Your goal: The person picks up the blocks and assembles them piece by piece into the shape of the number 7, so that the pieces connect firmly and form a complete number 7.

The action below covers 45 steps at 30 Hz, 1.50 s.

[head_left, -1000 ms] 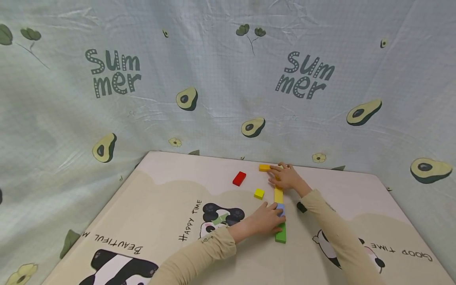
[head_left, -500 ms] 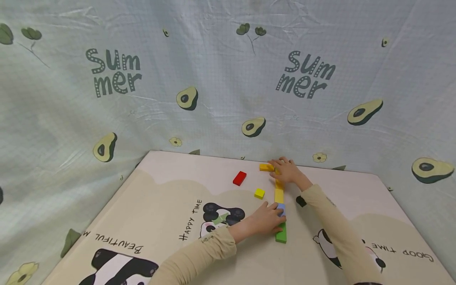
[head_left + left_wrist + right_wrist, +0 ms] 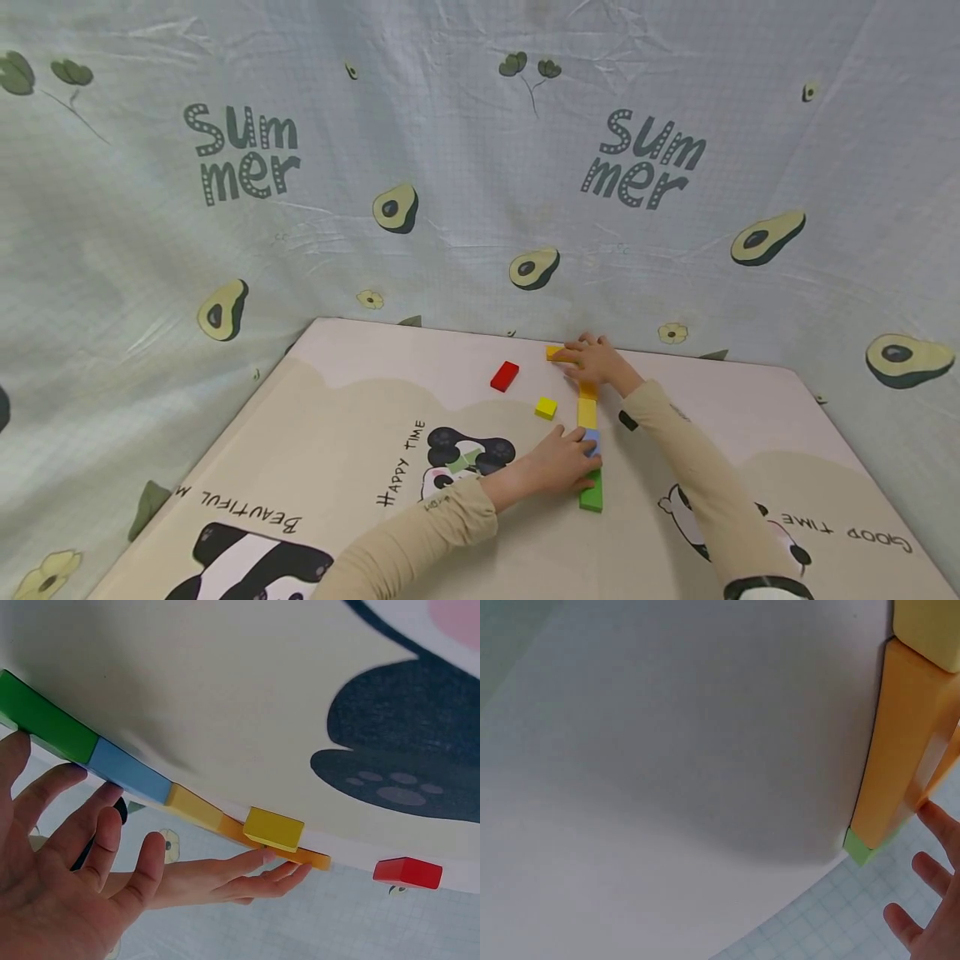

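A straight row of blocks lies on the table: green point(image 3: 591, 498), blue point(image 3: 592, 437), pale yellow point(image 3: 587, 412) and orange point(image 3: 588, 390). My left hand point(image 3: 561, 460) rests along the green and blue blocks, its fingertips touching their side. At the row's far end my right hand point(image 3: 602, 365) reaches over the orange block with spread fingers. One fingertip touches near a second orange block point(image 3: 553, 353), which lies crosswise and points left. A light green block point(image 3: 861, 847) shows at the orange block's end in the right wrist view.
Left of the row lie a small yellow block point(image 3: 546, 407) and a red block point(image 3: 505, 376). The panda-printed table point(image 3: 360, 467) ends at a hanging avocado-print cloth point(image 3: 450, 167) close behind the row. A small black object point(image 3: 627, 420) shows beside the right sleeve.
My right hand first shifted slightly away at the row's far end, then slightly left over the crosswise orange block. The left hand and the loose blocks have stayed put.
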### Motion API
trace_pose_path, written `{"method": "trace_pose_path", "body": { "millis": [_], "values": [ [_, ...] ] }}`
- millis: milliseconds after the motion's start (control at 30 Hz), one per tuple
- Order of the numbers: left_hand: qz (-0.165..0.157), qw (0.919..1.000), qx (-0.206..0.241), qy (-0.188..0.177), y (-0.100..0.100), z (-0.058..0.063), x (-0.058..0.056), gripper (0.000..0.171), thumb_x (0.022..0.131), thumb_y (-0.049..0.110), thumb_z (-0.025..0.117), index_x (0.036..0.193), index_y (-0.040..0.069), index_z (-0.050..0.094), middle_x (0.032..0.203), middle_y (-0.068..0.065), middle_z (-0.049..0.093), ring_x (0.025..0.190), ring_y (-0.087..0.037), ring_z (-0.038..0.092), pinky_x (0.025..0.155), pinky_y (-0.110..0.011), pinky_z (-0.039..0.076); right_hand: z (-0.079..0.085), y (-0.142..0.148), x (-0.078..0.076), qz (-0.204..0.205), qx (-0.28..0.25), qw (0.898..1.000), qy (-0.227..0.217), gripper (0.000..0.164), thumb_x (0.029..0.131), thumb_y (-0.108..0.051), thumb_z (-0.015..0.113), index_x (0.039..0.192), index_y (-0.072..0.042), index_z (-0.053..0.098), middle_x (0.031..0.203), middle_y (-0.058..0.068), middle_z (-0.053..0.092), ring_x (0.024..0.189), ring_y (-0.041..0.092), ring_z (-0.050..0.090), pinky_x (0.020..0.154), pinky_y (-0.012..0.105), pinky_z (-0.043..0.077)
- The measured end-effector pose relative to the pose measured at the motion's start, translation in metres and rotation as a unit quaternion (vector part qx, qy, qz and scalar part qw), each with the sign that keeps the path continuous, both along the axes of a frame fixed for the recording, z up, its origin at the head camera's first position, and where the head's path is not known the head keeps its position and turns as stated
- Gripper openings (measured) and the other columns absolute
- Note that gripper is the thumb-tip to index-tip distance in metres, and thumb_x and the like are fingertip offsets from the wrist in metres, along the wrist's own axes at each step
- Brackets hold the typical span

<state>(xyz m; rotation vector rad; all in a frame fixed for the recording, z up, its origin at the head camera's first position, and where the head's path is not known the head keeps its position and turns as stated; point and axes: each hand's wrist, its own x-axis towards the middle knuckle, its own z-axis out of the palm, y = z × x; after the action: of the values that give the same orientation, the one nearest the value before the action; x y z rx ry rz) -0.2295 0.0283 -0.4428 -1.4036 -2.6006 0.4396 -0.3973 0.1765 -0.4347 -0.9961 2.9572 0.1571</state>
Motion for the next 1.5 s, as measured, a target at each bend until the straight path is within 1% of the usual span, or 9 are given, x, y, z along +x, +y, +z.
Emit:
{"method": "trace_pose_path", "body": {
  "millis": [200, 367, 533, 700, 933, 1167, 1333, 1500],
  "values": [
    [0.0, 1.0, -0.004, 0.002, -0.001, 0.002, -0.001, 0.034, 0.088, 0.049, 0.044, 0.114, 0.03, 0.054, 0.117, 0.009, 0.055, 0.106, -0.012, 0.046, 0.082, -0.027, 0.041, 0.001, 0.002, -0.004, 0.007, 0.007, 1.0, 0.01, 0.039, 0.091, -0.035, 0.044, 0.128, -0.024, 0.047, 0.135, 0.011, 0.044, 0.12, 0.038, 0.035, 0.092, 0.06, 0.029],
    [-0.001, 1.0, -0.003, -0.006, -0.001, 0.002, -0.002, 0.034, 0.088, 0.049, 0.044, 0.115, 0.03, 0.054, 0.118, 0.009, 0.055, 0.106, -0.012, 0.045, 0.082, -0.026, 0.041, -0.003, 0.003, -0.007, -0.005, 0.011, 1.0, 0.001, 0.038, 0.091, -0.037, 0.043, 0.127, -0.024, 0.048, 0.137, 0.01, 0.043, 0.119, 0.035, 0.035, 0.092, 0.058, 0.029],
    [-0.002, 0.9999, 0.001, -0.017, 0.0, 0.0, -0.002, 0.034, 0.088, 0.048, 0.045, 0.115, 0.03, 0.054, 0.118, 0.008, 0.055, 0.108, -0.013, 0.045, 0.085, -0.028, 0.042, -0.006, 0.006, -0.006, -0.012, 0.008, 1.0, -0.001, 0.035, 0.092, -0.037, 0.042, 0.123, -0.024, 0.051, 0.136, 0.009, 0.043, 0.116, 0.033, 0.035, 0.09, 0.056, 0.031],
    [0.006, 0.9997, -0.002, -0.022, 0.0, 0.001, -0.001, 0.035, 0.088, 0.048, 0.045, 0.117, 0.029, 0.053, 0.12, 0.008, 0.054, 0.11, -0.013, 0.044, 0.087, -0.029, 0.041, -0.006, 0.007, -0.003, -0.011, -0.005, 1.0, 0.006, 0.034, 0.092, -0.036, 0.043, 0.122, -0.023, 0.052, 0.135, 0.009, 0.044, 0.115, 0.033, 0.036, 0.089, 0.056, 0.031],
    [0.002, 1.0, 0.001, -0.005, 0.0, 0.007, 0.004, 0.033, 0.087, 0.047, 0.047, 0.114, 0.03, 0.056, 0.115, 0.009, 0.056, 0.107, -0.012, 0.046, 0.081, -0.026, 0.041, -0.007, 0.008, -0.001, -0.018, -0.022, 1.0, 0.002, 0.033, 0.091, -0.034, 0.044, 0.121, -0.023, 0.053, 0.134, 0.01, 0.046, 0.116, 0.034, 0.036, 0.089, 0.058, 0.03],
    [0.001, 1.0, 0.001, -0.005, 0.0, 0.005, 0.003, 0.033, 0.087, 0.047, 0.047, 0.113, 0.03, 0.056, 0.115, 0.009, 0.057, 0.106, -0.011, 0.046, 0.081, -0.026, 0.041, -0.01, 0.01, -0.002, -0.019, -0.029, 0.999, 0.0, 0.033, 0.091, -0.035, 0.043, 0.121, -0.023, 0.052, 0.134, 0.009, 0.045, 0.116, 0.034, 0.037, 0.089, 0.057, 0.03],
    [0.003, 0.9999, 0.001, -0.013, 0.0, 0.004, 0.003, 0.033, 0.087, 0.047, 0.047, 0.114, 0.03, 0.056, 0.116, 0.009, 0.056, 0.106, -0.012, 0.046, 0.083, -0.027, 0.042, -0.011, 0.011, -0.002, -0.021, -0.029, 0.999, 0.001, 0.033, 0.091, -0.035, 0.043, 0.121, -0.023, 0.052, 0.135, 0.008, 0.044, 0.117, 0.033, 0.037, 0.089, 0.056, 0.03],
    [0.004, 0.9999, 0.001, -0.011, 0.0, 0.005, 0.003, 0.033, 0.087, 0.047, 0.047, 0.114, 0.03, 0.055, 0.115, 0.009, 0.056, 0.105, -0.011, 0.046, 0.08, -0.025, 0.041, -0.011, 0.011, -0.002, -0.022, -0.036, 0.999, 0.004, 0.033, 0.091, -0.035, 0.043, 0.121, -0.023, 0.052, 0.135, 0.008, 0.044, 0.116, 0.034, 0.037, 0.088, 0.057, 0.031]
  ]
}}
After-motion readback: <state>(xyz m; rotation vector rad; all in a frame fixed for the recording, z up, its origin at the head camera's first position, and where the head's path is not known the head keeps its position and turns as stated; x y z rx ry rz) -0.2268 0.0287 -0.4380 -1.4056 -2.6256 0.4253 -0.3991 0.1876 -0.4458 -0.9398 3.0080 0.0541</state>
